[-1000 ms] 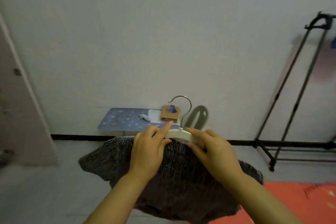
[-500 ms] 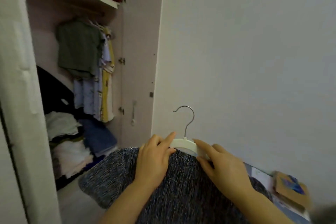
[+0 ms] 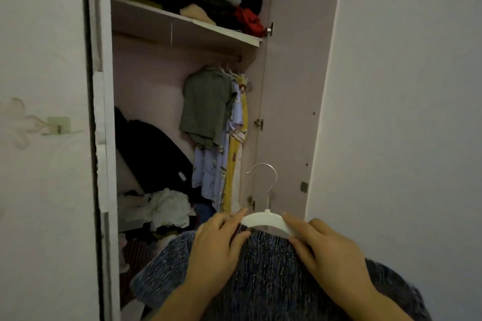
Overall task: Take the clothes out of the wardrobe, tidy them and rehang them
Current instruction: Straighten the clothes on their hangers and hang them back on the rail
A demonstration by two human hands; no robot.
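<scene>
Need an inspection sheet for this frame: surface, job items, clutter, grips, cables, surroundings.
Surface: nothing seen; the garment is held in the air.
Job's things: dark knit top on white hanger, metal hook upright; green shirt and printed clothes hang from rail.
Clutter: heaped clothes on shelf; loose pile at wardrobe bottom.
Grips: left hand and right hand each grip a hanger shoulder.
Cables: nothing seen.
Surroundings: open wardrobe door, plain wall.

No readable text, label, brand, number or sign is found anywhere in the view. Small printed figures are seen on the pale blue garment (image 3: 208, 164) hung in the wardrobe (image 3: 284, 86), possibly cartoon motifs, but no lettering can be made out.
</scene>
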